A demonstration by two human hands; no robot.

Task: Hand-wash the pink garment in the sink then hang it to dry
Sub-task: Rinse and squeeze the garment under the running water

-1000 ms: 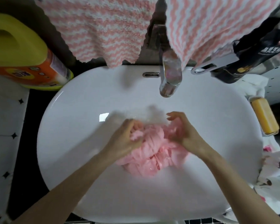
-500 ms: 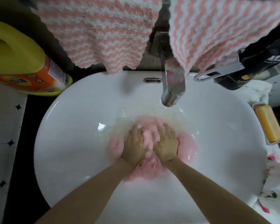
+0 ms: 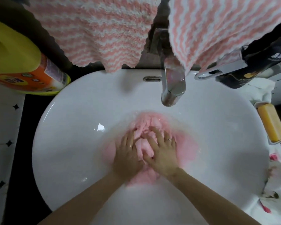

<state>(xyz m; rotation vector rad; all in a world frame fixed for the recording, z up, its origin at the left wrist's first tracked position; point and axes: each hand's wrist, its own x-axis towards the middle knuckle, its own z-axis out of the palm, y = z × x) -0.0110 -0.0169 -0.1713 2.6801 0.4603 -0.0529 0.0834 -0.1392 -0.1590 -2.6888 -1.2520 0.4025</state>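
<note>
Lying submerged in the sink (image 3: 68, 143) basin, the pink garment (image 3: 152, 121) is pressed by the left hand (image 3: 126, 154) and right hand (image 3: 163, 153), both flattened out, gripping nothing. Lettering on the black bottle (image 3: 266, 59) and detergent jug (image 3: 15, 62) is illegible. Half a second earlier, both hands were bunched tighter.

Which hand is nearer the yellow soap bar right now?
Right. The right hand presses the pink garment on the side toward the soap bar, which lies past the right rim of the sink. The left hand presses beside it, farther from the bar.
</note>
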